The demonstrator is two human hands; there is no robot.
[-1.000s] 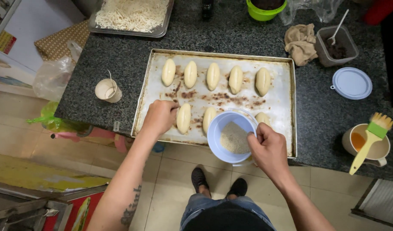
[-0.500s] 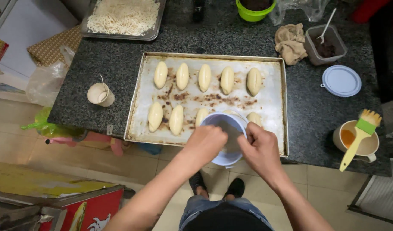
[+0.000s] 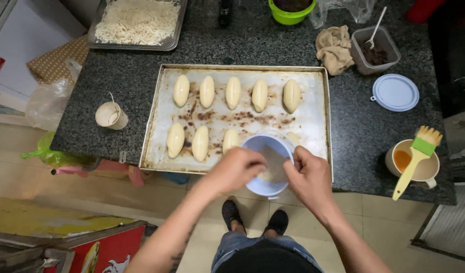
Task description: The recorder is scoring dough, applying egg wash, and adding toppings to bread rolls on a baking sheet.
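Observation:
A metal baking tray (image 3: 313,126) lies on the dark granite counter with two rows of pale oval dough pieces (image 3: 233,92). A light blue bowl (image 3: 257,144) holding pale dough or flour sits over the tray's front edge. My left hand (image 3: 236,168) reaches into the bowl from its left side, fingers curled over the contents. On the bowl's right rim rests my right hand (image 3: 308,177), gripping it. What my left fingers hold inside the bowl is hidden.
A cup with a green-handled pastry brush (image 3: 416,157) stands at the right, a round white lid (image 3: 395,92) and a filling container with a spoon (image 3: 375,49) behind it. A tray of shredded cheese (image 3: 136,21) sits far left, a small cup (image 3: 110,115) near the left edge.
My left hand left the front-row dough piece on the tray and moved right into the blue bowl. My right hand stayed on the bowl's rim.

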